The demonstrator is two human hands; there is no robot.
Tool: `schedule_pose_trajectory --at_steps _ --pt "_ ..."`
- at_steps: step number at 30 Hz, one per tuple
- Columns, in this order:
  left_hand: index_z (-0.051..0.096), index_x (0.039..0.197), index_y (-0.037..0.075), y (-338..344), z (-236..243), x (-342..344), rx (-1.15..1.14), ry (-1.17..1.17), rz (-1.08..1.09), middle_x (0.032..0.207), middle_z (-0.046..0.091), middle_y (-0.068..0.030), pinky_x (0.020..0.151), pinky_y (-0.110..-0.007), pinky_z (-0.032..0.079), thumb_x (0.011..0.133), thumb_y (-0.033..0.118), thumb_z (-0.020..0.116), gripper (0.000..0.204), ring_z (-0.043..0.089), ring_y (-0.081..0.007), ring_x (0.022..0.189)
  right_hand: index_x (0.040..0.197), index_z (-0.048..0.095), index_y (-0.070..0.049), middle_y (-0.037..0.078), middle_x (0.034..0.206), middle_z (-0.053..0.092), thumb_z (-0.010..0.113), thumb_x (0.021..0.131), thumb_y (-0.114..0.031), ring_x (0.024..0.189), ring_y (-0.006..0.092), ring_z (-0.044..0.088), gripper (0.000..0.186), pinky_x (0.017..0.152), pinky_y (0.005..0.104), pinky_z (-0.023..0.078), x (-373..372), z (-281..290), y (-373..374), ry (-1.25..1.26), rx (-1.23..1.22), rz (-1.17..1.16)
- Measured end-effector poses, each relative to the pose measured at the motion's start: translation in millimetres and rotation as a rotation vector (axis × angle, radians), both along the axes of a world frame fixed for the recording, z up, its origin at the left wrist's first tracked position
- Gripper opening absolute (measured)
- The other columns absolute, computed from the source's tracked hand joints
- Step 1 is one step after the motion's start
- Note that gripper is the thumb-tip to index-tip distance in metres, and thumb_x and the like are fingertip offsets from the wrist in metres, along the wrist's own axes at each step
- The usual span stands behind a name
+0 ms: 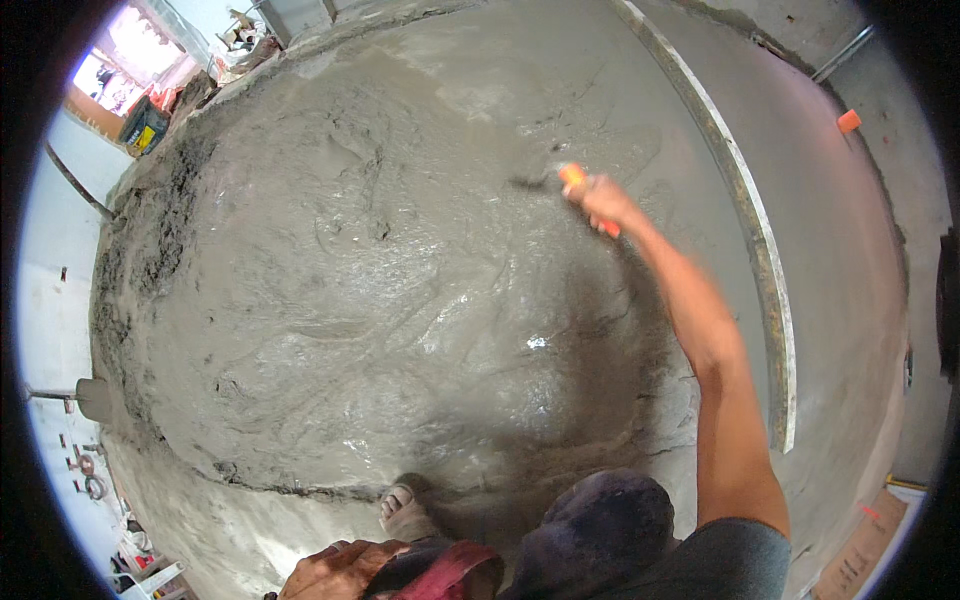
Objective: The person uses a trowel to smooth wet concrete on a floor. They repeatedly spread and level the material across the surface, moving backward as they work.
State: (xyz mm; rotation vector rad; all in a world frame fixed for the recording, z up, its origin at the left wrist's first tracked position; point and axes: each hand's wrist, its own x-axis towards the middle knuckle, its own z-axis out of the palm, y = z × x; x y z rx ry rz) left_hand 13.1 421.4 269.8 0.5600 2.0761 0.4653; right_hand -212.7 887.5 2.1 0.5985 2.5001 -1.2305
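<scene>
Wet cement (400,290) is lying mostly unsmoothed as I'm watching my right hand (600,198), fingers wrapped tight around an orange-handled trowel (548,180), working its far side (left hand (335,570) resting on my knee, grasping nothing).

Orange-handled trowel (575,180) on wet mortar (380,300)

Dim, daylight from doorway (130,60); glare on wet cement (400,290); right hand (600,200) seemingly motion-blurred.
</scene>
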Motion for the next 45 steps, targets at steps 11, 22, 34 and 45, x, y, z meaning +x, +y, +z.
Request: schedule_pose_trajectory --at_steps 11,22,34,45 --pt "0.060 0.115 0.003 8.2 -4.3 -4.1 0.050 0.001 0.029 0.114 0.061 -0.0177 0.086 -0.041 0.049 0.073 0.009 0.063 0.043 0.059 -0.0362 0.100 0.102 0.056 0.004 0.026 0.086 0.065 0.057 0.087 -0.039 0.084 0.0417 0.065 0.045 0.076 0.0530 0.050 185.6 -59.8 -94.6 -0.213 0.423 0.753" --pt "0.055 0.124 0.012 -0.3 -12.5 -4.9 0.012 -0.038 -0.056 0.104 0.065 -0.0127 0.082 -0.038 0.052 0.071 0.030 0.073 0.059 0.064 -0.0316 0.094 0.099 0.058 0.005 0.026 0.086 0.065 0.056 0.089 -0.038 0.081 0.0413 0.065 0.044 0.071 0.0491 0.052 157.5 -24.0 -71.0 -0.026 0.486 0.555" --pt "0.058 0.117 0.002 6.1 4.9 6.7 0.086 0.037 0.076 0.108 0.062 -0.0207 0.082 -0.041 0.049 0.075 0.011 0.066 0.044 0.060 -0.0374 0.095 0.081 0.064 -0.001 0.011 0.060 0.061 0.060 0.085 -0.041 0.050 0.0226 0.060 0.040 0.049 0.0374 0.049 -67.5 50.7 15.8 0.049 0.378 0.031" --pt "0.055 0.124 0.011 -1.8 -11.9 1.7 0.024 -0.023 -0.042 0.106 0.064 -0.0147 0.083 -0.039 0.052 0.072 0.033 0.072 0.059 0.063 -0.0333 0.094 0.103 0.058 0.000 0.023 0.082 0.066 0.057 0.087 -0.043 0.081 0.0414 0.065 0.046 0.071 0.0504 0.051 121.4 -24.9 -126.1 0.002 0.360 0.843"
